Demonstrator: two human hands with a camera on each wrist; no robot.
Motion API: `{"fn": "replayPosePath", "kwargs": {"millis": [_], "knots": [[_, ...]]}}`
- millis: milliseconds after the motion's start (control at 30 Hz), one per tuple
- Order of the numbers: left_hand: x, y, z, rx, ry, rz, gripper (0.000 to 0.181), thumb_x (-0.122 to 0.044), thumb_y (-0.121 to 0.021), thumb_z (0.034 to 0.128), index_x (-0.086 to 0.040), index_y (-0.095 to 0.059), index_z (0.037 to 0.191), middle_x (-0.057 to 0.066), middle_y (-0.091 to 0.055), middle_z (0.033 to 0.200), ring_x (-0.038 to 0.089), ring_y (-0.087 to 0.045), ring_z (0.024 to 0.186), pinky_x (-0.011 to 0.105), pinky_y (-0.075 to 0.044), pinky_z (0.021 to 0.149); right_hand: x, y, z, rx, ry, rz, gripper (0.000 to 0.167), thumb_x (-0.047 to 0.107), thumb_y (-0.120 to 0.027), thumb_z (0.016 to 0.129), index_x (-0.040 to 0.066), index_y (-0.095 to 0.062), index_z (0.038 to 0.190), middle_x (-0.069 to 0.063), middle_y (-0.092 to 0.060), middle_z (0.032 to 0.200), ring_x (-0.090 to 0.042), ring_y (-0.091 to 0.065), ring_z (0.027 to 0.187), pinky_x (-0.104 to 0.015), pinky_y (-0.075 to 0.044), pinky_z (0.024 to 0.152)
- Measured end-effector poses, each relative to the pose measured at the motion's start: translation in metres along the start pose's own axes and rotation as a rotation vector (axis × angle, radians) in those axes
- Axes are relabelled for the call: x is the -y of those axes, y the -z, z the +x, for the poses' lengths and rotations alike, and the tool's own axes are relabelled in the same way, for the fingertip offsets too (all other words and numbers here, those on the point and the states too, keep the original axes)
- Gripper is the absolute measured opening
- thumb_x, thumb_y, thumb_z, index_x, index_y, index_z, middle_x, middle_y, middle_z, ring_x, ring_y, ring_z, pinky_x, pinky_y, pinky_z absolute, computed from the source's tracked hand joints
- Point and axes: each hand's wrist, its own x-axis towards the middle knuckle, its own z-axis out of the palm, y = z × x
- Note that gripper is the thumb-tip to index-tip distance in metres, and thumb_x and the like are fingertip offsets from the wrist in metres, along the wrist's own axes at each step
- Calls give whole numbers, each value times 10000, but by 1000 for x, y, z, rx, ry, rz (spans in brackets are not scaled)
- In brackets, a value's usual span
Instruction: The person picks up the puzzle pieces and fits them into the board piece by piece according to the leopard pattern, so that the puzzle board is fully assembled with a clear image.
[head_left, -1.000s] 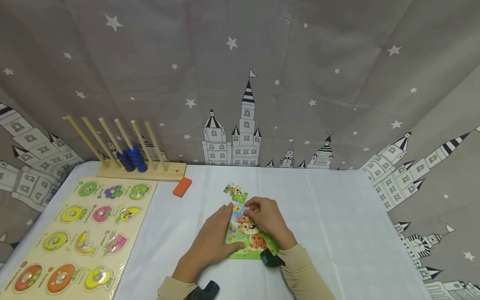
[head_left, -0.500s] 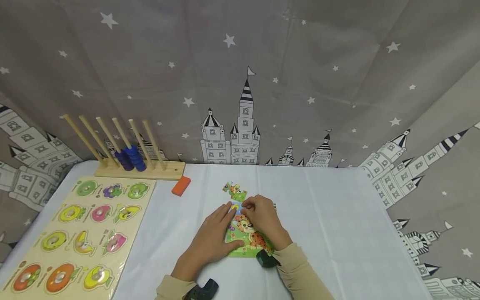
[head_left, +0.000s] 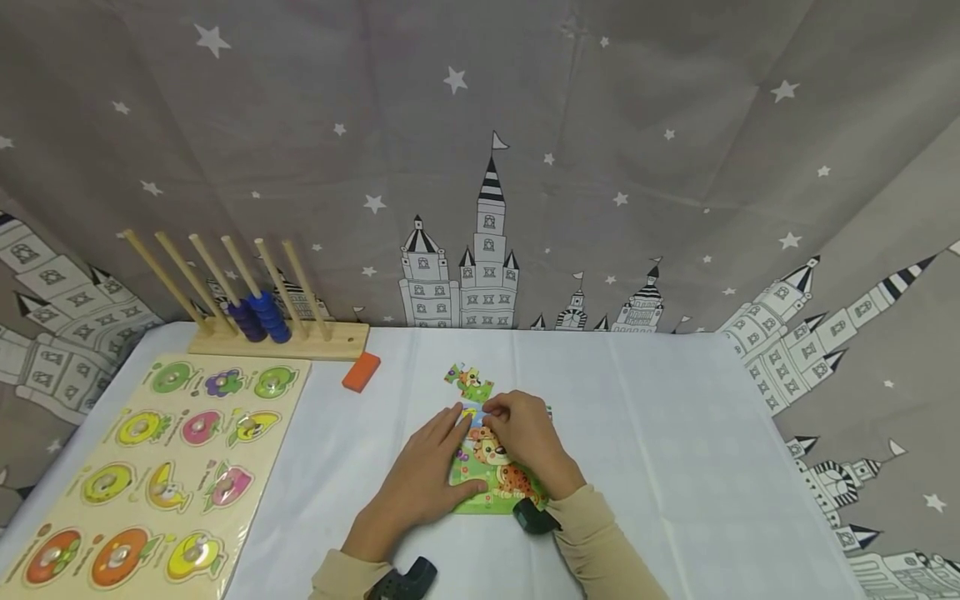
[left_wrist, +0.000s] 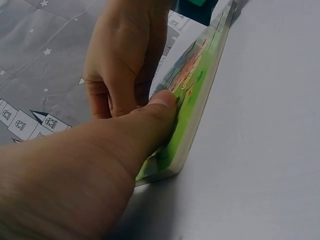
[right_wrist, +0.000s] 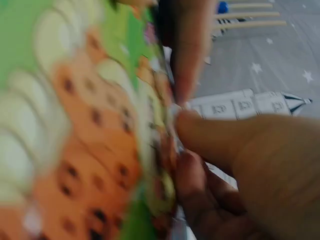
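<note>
A jigsaw puzzle point(head_left: 480, 503) with a spotted cub on green lies on the white table in the head view. My left hand point(head_left: 422, 467) rests along its left side with fingers extended. In the left wrist view its thumb point(left_wrist: 159, 107) lies on the puzzle's face near the thick edge. My right hand point(head_left: 528, 433) bends over the puzzle's upper part, thumb and forefinger pinching a puzzle piece at the blue top area. The fingers mostly hide this piece. Just beyond the puzzle lie joined loose puzzle pieces point(head_left: 470, 382) showing a small animal.
At the back left stands a wooden peg rack point(head_left: 352, 342) with purple and blue rings on two pegs. An orange block point(head_left: 362, 372) lies beside it. A wrapped fruit board point(head_left: 281, 417) covers the table's left side. A grey castle-print cloth point(head_left: 600, 167) hangs behind.
My right hand has shifted slightly to the left and away over the puzzle's top, then stays there. A small striped bit now shows beyond its right side. My left hand stays in place.
</note>
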Motion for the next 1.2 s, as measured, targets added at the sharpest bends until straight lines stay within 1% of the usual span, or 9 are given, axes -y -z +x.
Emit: {"fn": "replayPosePath", "kwargs": {"millis": [133, 233, 367, 667, 800, 900, 1000, 1067, 1200], "knots": [[1, -1, 1, 9, -5, -1, 968, -610, -731, 852, -108, -360, 1592, 72, -244, 1706, 312, -263, 1565, 541, -296, 1251, -2, 8, -2, 109, 12, 25, 246, 153, -770, 916, 67, -758, 1146, -25, -694, 982, -90, -602, 827, -220, -526, 703], [1, -1, 0, 7, -8, 5, 972, -615, -727, 853, -113, -352, 1596, 68, -239, 1708, 309, -264, 1565, 541, -298, 1250, -1, 9, -3, 147, 14, 0, 283, 154, -777, 911, 75, -749, 1181, -16, -674, 973, -97, -555, 800, -234, -493, 683], [1, 1, 0, 1, -7, -4, 963, -609, -734, 851, -133, -356, 1598, 66, -249, 1705, 312, -269, 1563, 548, -302, 1246, 0, 9, -2, 145, 16, -26, 294, 166, -776, 912, 83, -747, 1192, -15, -671, 964, -108, -520, 766, -245, -461, 668], [1, 2, -1, 7, -6, -20, 941, -602, -736, 851, -130, -383, 1586, 73, -254, 1702, 319, -267, 1563, 551, -296, 1248, -6, 7, 0, 145, 8, 16, 302, 197, -794, 898, 105, -749, 1182, 3, -670, 959, -98, -519, 746, -237, -464, 654], [2, 2, 0, 22, -11, -15, 1017, -654, -748, 809, -134, -364, 1594, 75, -233, 1709, 322, -251, 1568, 551, -288, 1251, -11, 10, 2, 156, 20, 42, 291, 224, -780, 912, 109, -749, 1178, -5, -701, 1001, -84, -541, 752, -238, -481, 658], [3, 2, 1, 48, -13, -15, 1119, -718, -764, 743, -145, -340, 1605, 76, -207, 1716, 326, -229, 1575, 551, -280, 1256, -14, 15, 10, 143, -4, 86, 288, 241, -760, 928, 114, -742, 1185, -14, -718, 1027, -82, -574, 760, -247, -503, 651], [3, 3, 1, 70, -15, -25, 1196, -750, -786, 684, -145, -329, 1609, 83, -192, 1719, 336, -213, 1579, 557, -269, 1259, -16, 19, 25, 110, -31, 101, 300, 254, -750, 934, 123, -731, 1203, -22, -729, 1051, -94, -607, 787, -271, -528, 672], [4, 4, 1, 72, -16, -29, 1223, -750, -805, 658, -142, -331, 1608, 85, -195, 1718, 340, -214, 1578, 559, -269, 1258, -15, 18, 38, 97, -36, 79, 335, 284, -750, 934, 124, -721, 1226, -33, -726, 1083, -119, -626, 823, -297, -545, 710], [4, 5, -1, 79, -33, -30, 1235, -738, -817, 650, -128, -329, 1607, 94, -193, 1717, 348, -212, 1576, 559, -269, 1258, -6, 10, 59, 100, -42, 11, 449, 373, -757, 923, 93, -696, 1268, -79, -696, 1155, -207, -644, 952, -377, -575, 835]]}}
